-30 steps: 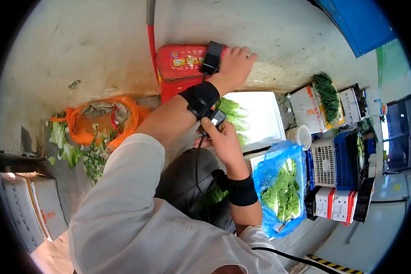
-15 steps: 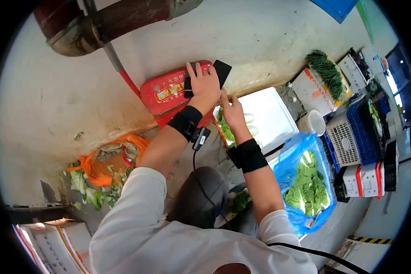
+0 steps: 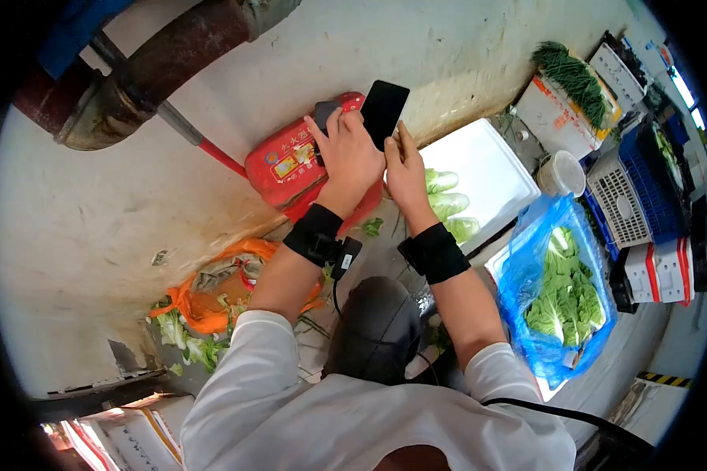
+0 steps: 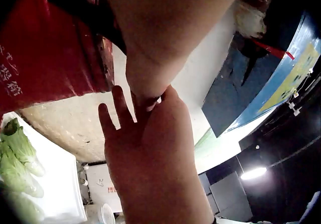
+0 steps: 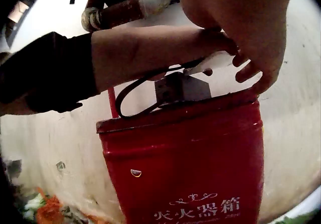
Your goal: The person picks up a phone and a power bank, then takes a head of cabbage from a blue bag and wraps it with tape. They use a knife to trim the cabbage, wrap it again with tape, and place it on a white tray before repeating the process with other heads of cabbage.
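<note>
In the head view my left hand reaches over a red box with its fingers spread, beside a black slab like a phone. My right hand is close against it, fingertips by the slab's lower edge; whether they hold it cannot be told. The left wrist view shows my right hand with two fingers stretched out, below my left forearm. A small grey device with a cable stands on the red box in the right wrist view. Both wrists wear black straps.
White tray with Chinese cabbages at right; blue plastic bag of leafy greens nearer. Orange bag and loose leaves lie at left. Crates and a bucket stand far right. Overhead runs a rusty pipe.
My right hand has left the device at my left wrist and moved up beside my left hand. My left hand has shifted, fingers now spread by the slab. The head view has turned.
</note>
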### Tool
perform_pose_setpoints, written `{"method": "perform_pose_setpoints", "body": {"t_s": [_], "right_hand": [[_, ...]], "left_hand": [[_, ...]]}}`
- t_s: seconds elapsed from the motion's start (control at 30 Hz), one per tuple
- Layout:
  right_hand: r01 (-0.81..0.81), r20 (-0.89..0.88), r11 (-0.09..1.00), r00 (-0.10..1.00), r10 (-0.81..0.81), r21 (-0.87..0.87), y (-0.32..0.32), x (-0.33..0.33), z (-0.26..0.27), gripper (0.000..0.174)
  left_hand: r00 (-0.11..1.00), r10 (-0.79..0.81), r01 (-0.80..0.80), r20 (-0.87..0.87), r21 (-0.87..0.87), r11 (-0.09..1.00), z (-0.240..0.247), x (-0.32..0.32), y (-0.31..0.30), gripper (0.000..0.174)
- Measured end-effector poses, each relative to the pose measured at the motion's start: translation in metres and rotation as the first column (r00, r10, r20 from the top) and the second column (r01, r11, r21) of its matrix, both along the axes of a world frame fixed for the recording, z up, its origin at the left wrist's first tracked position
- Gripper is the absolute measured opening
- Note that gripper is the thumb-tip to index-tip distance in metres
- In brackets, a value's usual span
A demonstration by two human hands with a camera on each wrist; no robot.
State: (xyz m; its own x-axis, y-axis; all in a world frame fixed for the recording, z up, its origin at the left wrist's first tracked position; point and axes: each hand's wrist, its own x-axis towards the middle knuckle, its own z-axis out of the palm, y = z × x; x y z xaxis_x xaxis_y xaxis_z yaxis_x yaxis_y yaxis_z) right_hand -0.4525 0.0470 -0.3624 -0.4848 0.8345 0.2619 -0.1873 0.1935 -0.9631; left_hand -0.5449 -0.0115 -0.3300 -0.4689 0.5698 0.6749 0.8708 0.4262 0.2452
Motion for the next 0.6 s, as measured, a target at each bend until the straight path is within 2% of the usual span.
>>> {"method": "perform_pose_setpoints", "body": {"t_s": [0.03, 0.07, 0.1, 0.2, 0.33, 0.53, 0.6], "right_hand": [[0.016, 0.058, 0.999, 0.998, -0.018, 0.035, -0.002, 0.003, 0.002, 0.057], [0.028, 0.115, 0.997, 0.993, -0.037, 0.074, -0.004, 0.005, 0.006, 0.059], [0.028, 0.114, 0.997, 0.993, -0.036, 0.069, -0.006, 0.006, 0.008, 0.059], [0.096, 0.142, 0.983, 0.983, -0.118, 0.156, -0.012, 0.011, 0.019, 0.059], [0.088, 0.156, 0.982, 0.981, -0.115, 0.169, -0.015, 0.012, 0.024, 0.059], [0.070, 0.115, 0.982, 0.989, -0.091, 0.177, -0.021, 0.013, 0.028, 0.059], [0.012, 0.132, 0.983, 0.991, -0.037, 0.185, -0.020, 0.015, 0.026, 0.059]], "left_hand": [[1.000, -0.002, 0.002, 0.002, -0.010, 1.000, -0.001, 0.002, -0.001, 0.061], [0.999, -0.024, 0.024, 0.021, -0.011, 1.000, 0.002, 0.003, -0.002, 0.052], [0.998, -0.044, 0.045, 0.041, -0.011, 0.999, 0.003, 0.004, -0.003, 0.044], [0.994, -0.084, 0.082, 0.070, 0.043, 0.996, 0.002, 0.007, -0.005, 0.040], [0.995, -0.103, 0.103, -0.007, 0.151, 0.983, 0.000, 0.009, -0.007, 0.037], [0.994, -0.109, 0.105, 0.016, 0.166, 0.980, -0.003, 0.006, -0.011, 0.039], [0.993, -0.112, 0.103, 0.045, 0.171, 0.980, 0.000, 0.008, -0.015, 0.040]]}}
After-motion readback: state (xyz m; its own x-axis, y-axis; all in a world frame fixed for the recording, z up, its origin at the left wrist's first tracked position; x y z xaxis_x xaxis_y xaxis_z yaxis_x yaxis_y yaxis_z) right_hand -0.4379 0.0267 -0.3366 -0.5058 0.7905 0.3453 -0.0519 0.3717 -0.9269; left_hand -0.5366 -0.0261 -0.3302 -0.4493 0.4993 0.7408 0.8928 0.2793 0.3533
